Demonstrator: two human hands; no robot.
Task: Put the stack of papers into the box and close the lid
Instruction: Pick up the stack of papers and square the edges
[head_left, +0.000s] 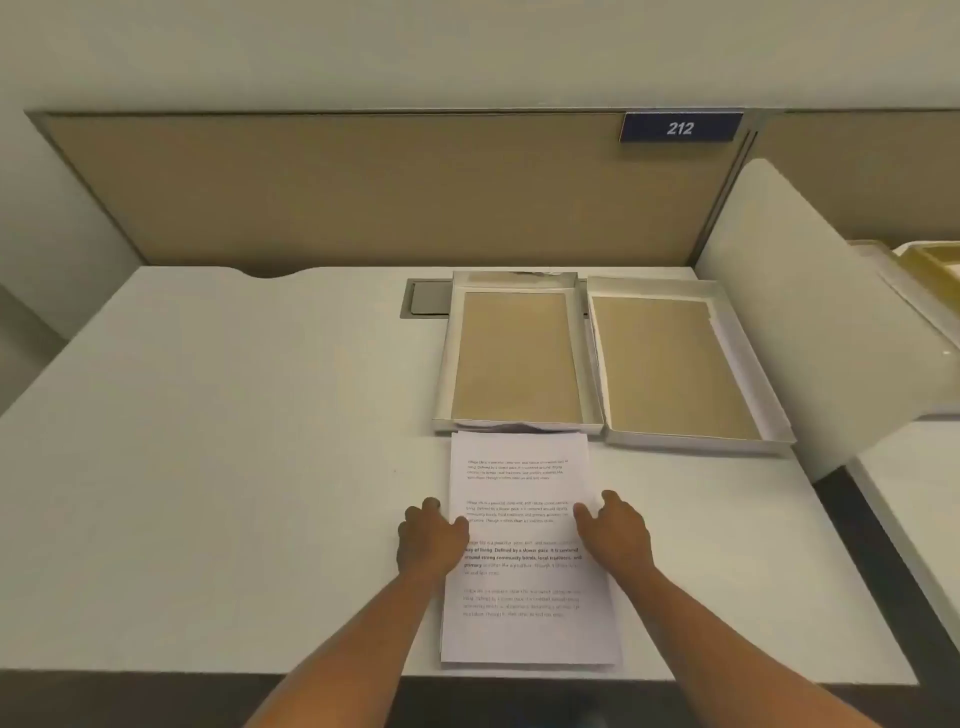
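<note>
A stack of printed white papers (524, 483) lies flat on the white desk (234, 441), near its front edge. My left hand (428, 538) rests on the stack's left edge and my right hand (618, 530) on its right edge, thumbs on top of the sheets. Just beyond the papers sit two shallow white trays with brown insides, side by side and both open upward: one (441, 358) straight ahead, the other (748, 358) to its right. Which is the box and which the lid I cannot tell.
A tan partition (363, 187) with a blue "212" sign (680, 128) closes the desk's back. A grey cable hatch (423, 299) sits left of the trays. A white side divider (810, 322) stands at the right, with another desk beyond it.
</note>
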